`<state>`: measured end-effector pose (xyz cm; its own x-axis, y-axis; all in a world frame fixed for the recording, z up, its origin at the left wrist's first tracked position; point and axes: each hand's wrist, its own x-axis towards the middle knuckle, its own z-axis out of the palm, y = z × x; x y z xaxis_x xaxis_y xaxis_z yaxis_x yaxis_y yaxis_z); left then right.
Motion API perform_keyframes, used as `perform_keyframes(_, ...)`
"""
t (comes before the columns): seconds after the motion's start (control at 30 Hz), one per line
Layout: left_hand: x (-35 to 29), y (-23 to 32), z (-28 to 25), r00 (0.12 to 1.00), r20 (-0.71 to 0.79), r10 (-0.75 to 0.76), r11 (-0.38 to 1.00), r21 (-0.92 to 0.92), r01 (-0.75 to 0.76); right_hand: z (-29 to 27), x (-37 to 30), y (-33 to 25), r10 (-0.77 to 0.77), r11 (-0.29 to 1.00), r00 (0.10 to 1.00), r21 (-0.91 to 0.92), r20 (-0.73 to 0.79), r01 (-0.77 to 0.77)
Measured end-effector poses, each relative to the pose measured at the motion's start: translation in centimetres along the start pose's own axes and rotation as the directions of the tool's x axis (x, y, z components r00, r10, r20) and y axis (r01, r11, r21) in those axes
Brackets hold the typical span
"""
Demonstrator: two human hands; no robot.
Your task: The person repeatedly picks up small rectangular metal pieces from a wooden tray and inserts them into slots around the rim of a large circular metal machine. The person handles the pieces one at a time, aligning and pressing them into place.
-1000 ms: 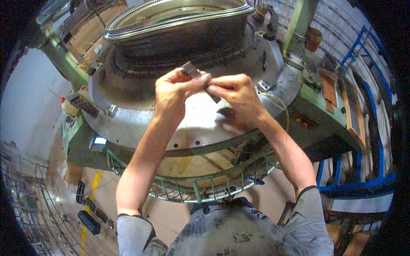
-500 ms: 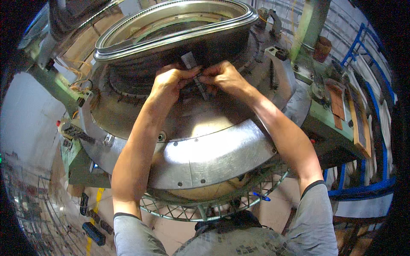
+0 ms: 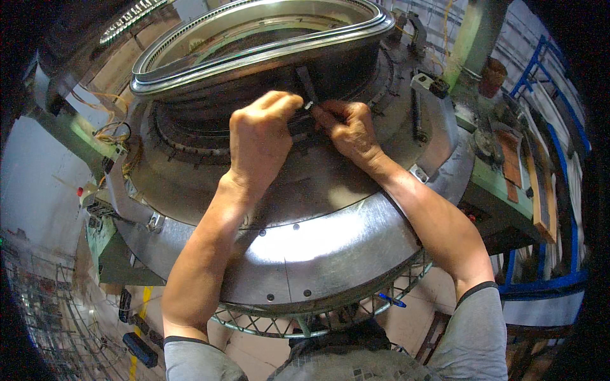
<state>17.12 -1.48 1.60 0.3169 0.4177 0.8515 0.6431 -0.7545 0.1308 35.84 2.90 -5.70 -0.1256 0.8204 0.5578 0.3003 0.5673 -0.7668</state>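
Observation:
Both my hands are together in front of the dark wall (image 3: 216, 114) below the upper ring of a large round machine. My right hand (image 3: 351, 132) is closed, thumb and fingers pinching the lower part of a narrow, flat grey strip (image 3: 306, 84), whose upper end points away from me. A small bright spot shows on the strip between the two hands. My left hand (image 3: 262, 136) is closed in a pinch just left of the strip, its back turned up; what its fingertips hold, if anything, is too small to make out.
The machine's shiny upper ring (image 3: 267, 54) rises beyond my hands. A broad metal rim (image 3: 318, 251) curves below my forearms, with a lattice guard (image 3: 260, 320) underneath. Green frame posts (image 3: 480, 38) stand at the sides. On the right are a wooden board (image 3: 537, 184) and a blue rack (image 3: 559, 279).
My left hand has shifted off the strip and rolled its back upward. The strip's lower part no longer shows below my fingers. The view has shifted slightly.

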Motion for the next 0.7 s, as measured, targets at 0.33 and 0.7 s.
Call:
perform_keyframes(0.33,-1.9,-1.3,1.8,0.989,0.147,-0.025,0.982,0.189,-0.003,0.1,0.2,-0.3,-0.054,0.996,0.998,-0.07,-0.039,0.051)
perform_keyframes(0.7,-1.8,-1.0,1.8,0.983,0.177,-0.048,0.979,0.204,0.011,0.0,0.2,-1.0,-0.025,0.996,0.998,-0.092,-0.057,0.02)
